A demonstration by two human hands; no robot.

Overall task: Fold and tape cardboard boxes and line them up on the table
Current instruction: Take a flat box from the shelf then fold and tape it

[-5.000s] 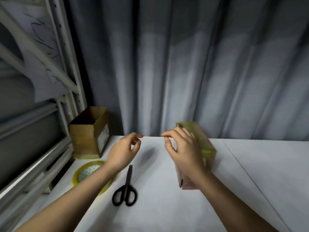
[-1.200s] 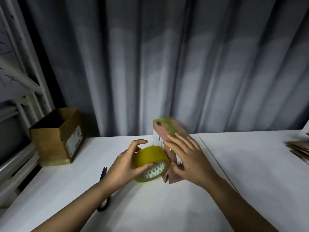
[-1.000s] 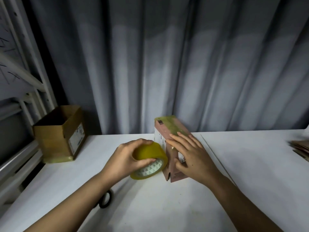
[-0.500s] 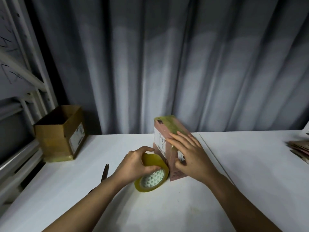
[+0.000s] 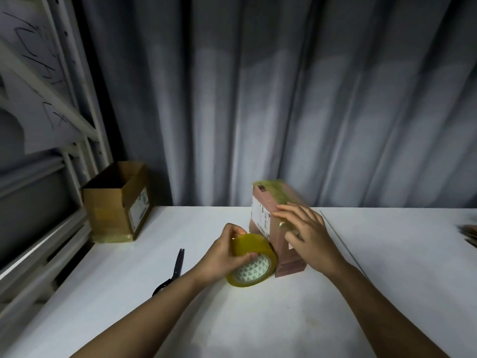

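Taping a box on the table (image 5: 258,319). The left hand (image 5: 223,257) grips the tape roll (image 5: 251,259), fingers curled round its rim, low against the box (image 5: 277,228), which stands at mid-table. The right hand (image 5: 305,232) lies on the box's side, fingers straight, pressing a tape strip down. Likely faults: the box may tip or slide if the roll is pulled harder than the flat hand can brace; the strip may wrinkle or lift if that pressure eases. The scissors (image 5: 173,270) lie just left of the left hand, within reach for the cut; an open box (image 5: 116,202) stands at the far left.
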